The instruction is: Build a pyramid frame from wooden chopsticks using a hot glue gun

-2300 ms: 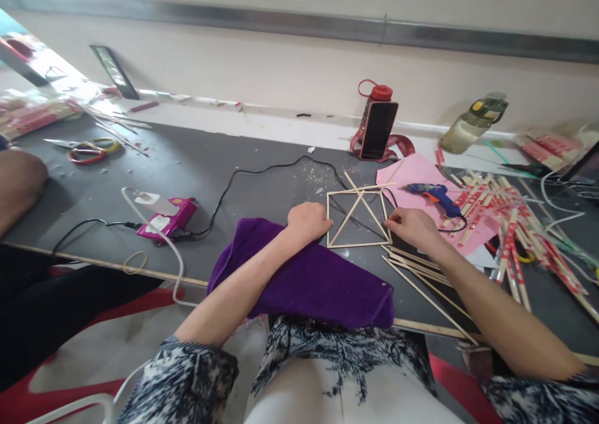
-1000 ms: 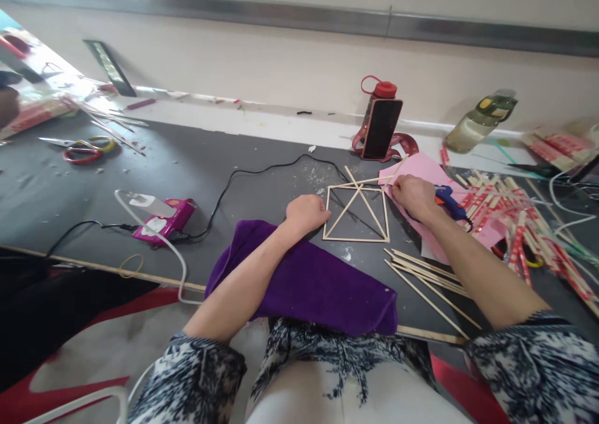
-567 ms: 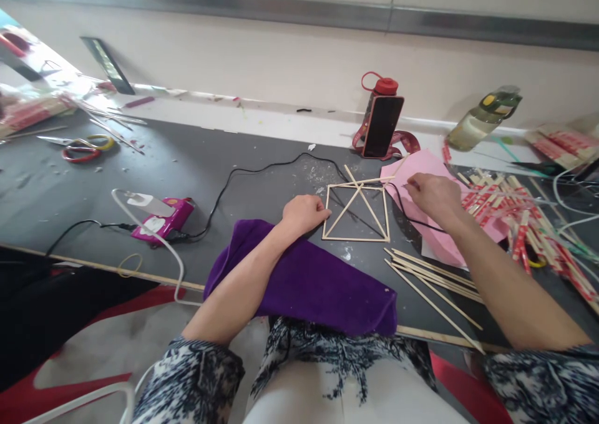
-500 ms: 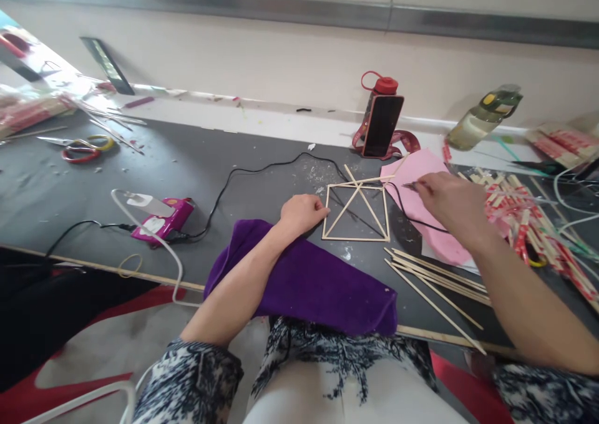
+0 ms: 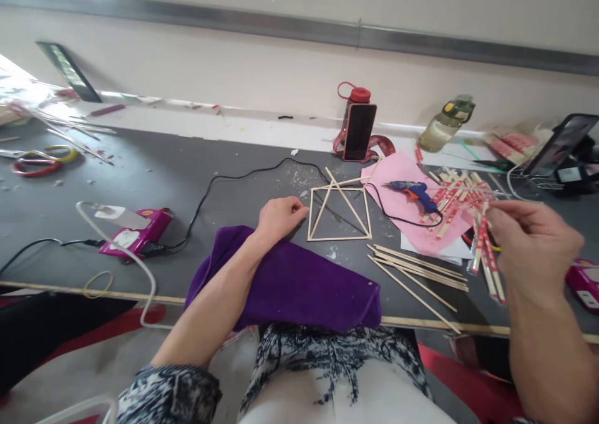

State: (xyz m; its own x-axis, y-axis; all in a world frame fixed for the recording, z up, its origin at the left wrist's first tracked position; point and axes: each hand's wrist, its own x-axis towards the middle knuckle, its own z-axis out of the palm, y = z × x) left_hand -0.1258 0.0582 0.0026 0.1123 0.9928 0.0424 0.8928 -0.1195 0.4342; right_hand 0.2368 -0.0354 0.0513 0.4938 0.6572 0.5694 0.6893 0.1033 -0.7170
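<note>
My left hand (image 5: 281,221) rests on the grey table with its fingers curled, at the left edge of a square frame of thin sticks (image 5: 339,239) with crossing sticks above it. At the right, my right hand (image 5: 533,240) is closed at the fingertips over the clear plastic and red-and-white wrapped chopsticks (image 5: 491,265); what it pinches is too small to make out. A blue glue gun (image 5: 414,192) lies on pink cloth (image 5: 397,168) between my hands. Several loose sticks (image 5: 421,268) lie near the table's front edge.
Purple cloth (image 5: 309,287) lies under my left forearm. A magenta power strip (image 5: 140,231) and a black cord are at the left, scissors (image 5: 44,160) farther left. Behind stand a red-capped bottle with a phone (image 5: 359,132) against it and a green bottle (image 5: 447,125).
The view has shifted right. My right hand has moved from the pink cloth to the wrapped chopsticks, and the glue gun now shows on the cloth. My left hand stays beside the frame.
</note>
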